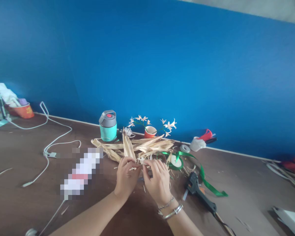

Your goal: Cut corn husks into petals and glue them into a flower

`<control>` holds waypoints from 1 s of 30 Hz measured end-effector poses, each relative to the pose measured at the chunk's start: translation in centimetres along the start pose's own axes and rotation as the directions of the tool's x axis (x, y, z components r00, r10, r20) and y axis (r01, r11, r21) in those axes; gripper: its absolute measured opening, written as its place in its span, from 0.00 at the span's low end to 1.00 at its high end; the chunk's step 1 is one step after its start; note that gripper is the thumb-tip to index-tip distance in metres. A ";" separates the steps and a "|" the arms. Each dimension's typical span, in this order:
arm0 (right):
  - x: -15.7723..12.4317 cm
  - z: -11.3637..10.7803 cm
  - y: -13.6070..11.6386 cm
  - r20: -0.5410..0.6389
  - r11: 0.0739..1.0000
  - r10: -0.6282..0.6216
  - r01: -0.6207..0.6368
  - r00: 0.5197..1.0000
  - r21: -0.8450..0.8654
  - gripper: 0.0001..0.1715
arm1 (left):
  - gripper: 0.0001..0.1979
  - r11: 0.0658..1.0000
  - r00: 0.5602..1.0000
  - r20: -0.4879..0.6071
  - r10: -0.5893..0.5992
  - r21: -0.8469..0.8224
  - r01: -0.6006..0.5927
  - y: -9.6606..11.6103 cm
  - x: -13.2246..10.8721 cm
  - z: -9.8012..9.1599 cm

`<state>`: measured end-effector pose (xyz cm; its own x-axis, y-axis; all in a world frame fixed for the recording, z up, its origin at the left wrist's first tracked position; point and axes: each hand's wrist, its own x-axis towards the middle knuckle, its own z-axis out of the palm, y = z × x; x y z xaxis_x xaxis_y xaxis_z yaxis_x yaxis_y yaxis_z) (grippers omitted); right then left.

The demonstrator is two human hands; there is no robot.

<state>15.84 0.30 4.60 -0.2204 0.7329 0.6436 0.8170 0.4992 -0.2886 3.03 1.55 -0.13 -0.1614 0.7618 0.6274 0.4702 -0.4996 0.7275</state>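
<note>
My left hand (127, 177) and my right hand (158, 178) meet over the middle of the table, fingertips nearly touching. Both are closed in a pinch on a small pale piece of dried husk (141, 160); its exact shape is blurred. Just behind the left fingers a broad husk strip (128, 146) stands up; whether that hand touches it I cannot tell. Beyond lies a heap of dried husks (153, 146). A roll of green ribbon (180, 162) sits right of my right hand, its end trailing toward me. Nearer me rests a black glue gun (199, 190).
Along the blue wall stand a turquoise flask (108, 129) and an orange cup (150, 131) with white flower sprays. A tape roll (185, 148) is farther right. White cables (48, 144) cross the left side. Husk scraps litter the table, and a blurred-out object (82, 175) lies left of my hands.
</note>
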 end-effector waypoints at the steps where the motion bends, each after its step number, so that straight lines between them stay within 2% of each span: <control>1: -0.1 0.0 0.0 -0.002 1.000 0.002 -0.002 1.000 -0.002 0.09 | 0.04 1.000 1.000 -0.008 -0.015 -0.012 0.014 0.1 0.0 0.0; 5: -0.4 -0.2 -0.1 -0.021 0.996 0.022 -0.020 1.000 0.084 0.13 | 0.04 0.995 0.997 -0.047 -0.067 -0.071 0.064 0.5 0.3 -0.4; 8: -0.3 -0.6 -0.4 -0.026 0.934 0.167 -0.150 0.986 0.325 0.14 | 0.04 0.993 0.995 -0.070 -0.067 -0.102 0.060 1.0 0.6 -0.7; 9: -0.1 -0.7 -0.5 -0.004 0.876 0.260 -0.234 0.966 0.423 0.11 | 0.05 0.992 0.995 -0.076 -0.064 -0.113 0.055 1.1 0.6 -0.8; 11: 0.4 -1.0 -0.5 0.103 0.706 0.431 -0.406 0.897 0.580 0.07 | 0.05 0.991 0.995 -0.081 -0.061 -0.126 0.050 1.2 0.7 -0.9; 13: 0.8 -1.1 -0.4 0.266 0.521 0.508 -0.538 0.819 0.663 0.12 | 0.05 0.992 0.995 -0.084 -0.050 -0.123 0.039 1.2 0.7 -0.9; 16: 1.2 -1.0 -0.1 0.460 0.289 0.506 -0.645 0.730 0.707 0.14 | 0.04 0.993 0.997 -0.078 -0.015 -0.118 0.006 1.2 0.6 -0.8; 18: 1.2 -1.0 -0.1 0.517 0.183 0.503 -0.670 0.692 0.719 0.12 | 0.04 0.992 0.998 -0.061 -0.008 -0.126 0.001 1.1 0.5 -0.8; 23: 1.3 -1.0 0.0 0.567 0.077 0.503 -0.687 0.653 0.723 0.11 | 0.01 0.990 0.999 0.006 -0.045 -0.134 0.046 1.1 0.5 -0.7; 30: 1.2 -0.4 1.2 0.642 -0.023 0.512 -0.737 0.572 0.675 0.08 | 0.05 0.990 0.998 0.049 -0.032 -0.134 0.039 1.2 0.7 -0.9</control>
<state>16.82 1.57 5.33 -0.0497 0.9708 -0.2346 -0.2161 -0.2397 -0.9465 2.75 1.06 1.42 -0.1340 0.7967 0.5894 0.3427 -0.5208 0.7819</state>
